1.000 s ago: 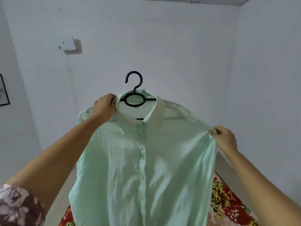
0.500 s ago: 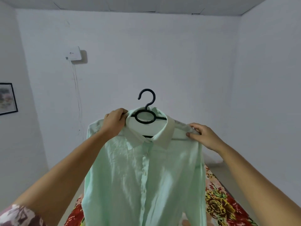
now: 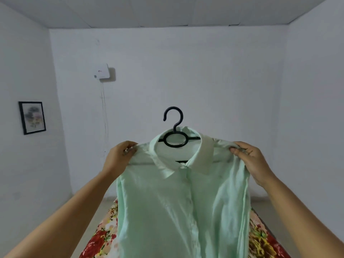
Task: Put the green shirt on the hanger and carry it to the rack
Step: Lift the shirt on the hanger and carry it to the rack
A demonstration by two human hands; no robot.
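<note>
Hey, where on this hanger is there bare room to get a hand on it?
The hook stands bare above the collar, with only wall behind it. The hanger's ring inside the open collar is also uncovered. The shoulders are crowded: the left hand and right hand pinch the shirt there, and fabric covers the arms.

I see a white box (image 3: pixel 101 71) mounted on the far wall with a thin cord (image 3: pixel 104 108) hanging below it, a framed picture (image 3: pixel 32 117) on the left wall, and a floral bedspread (image 3: pixel 100 241) along the bottom edge.
</note>
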